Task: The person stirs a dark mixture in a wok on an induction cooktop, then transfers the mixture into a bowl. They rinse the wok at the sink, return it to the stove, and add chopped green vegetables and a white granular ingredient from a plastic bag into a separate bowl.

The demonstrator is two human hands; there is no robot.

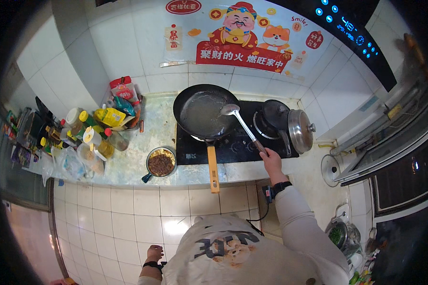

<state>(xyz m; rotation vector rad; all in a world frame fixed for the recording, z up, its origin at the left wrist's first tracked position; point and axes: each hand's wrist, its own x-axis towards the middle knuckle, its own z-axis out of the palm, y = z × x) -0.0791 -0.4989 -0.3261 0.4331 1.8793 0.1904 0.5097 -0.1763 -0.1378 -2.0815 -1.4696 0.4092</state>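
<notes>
My right hand is closed round the dark handle of a metal cooking ladle. The ladle's bowl rests in or just over the right side of a black frying pan, which holds a thin layer of what looks like clear liquid. The pan sits on the left burner of a black glass gas hob, its wooden handle pointing towards me. My left hand hangs low beside my body, away from the counter, with fingers curled; whether it holds anything is unclear. A small handled bowl of dark minced food over yellow pieces stands left of the hob.
A small dark pan and a steel lid are at the right burner. Oil and seasoning bottles crowd the counter's left. A glass lid lies at the right; a bowl of chopped greens is lower right.
</notes>
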